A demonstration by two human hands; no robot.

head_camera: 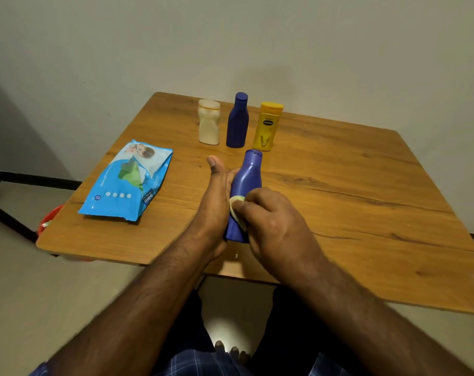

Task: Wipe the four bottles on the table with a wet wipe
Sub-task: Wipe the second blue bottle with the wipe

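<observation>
A blue bottle (249, 175) is tilted away from me above the wooden table (352, 191). My left hand (215, 196) holds it from the left side, thumb pointing up. My right hand (274, 221) pinches a pale wet wipe (235, 203) against the bottle's lower body. At the back of the table stand three upright bottles in a row: a cream-white one (209, 122), a dark blue one (237, 121) and a yellow one (267, 126).
A blue wet-wipe pack (127, 183) lies on the table's left part. A red tub (47, 221) sits on the floor under the left edge. The wall stands close behind the table. My legs and feet show below the near edge.
</observation>
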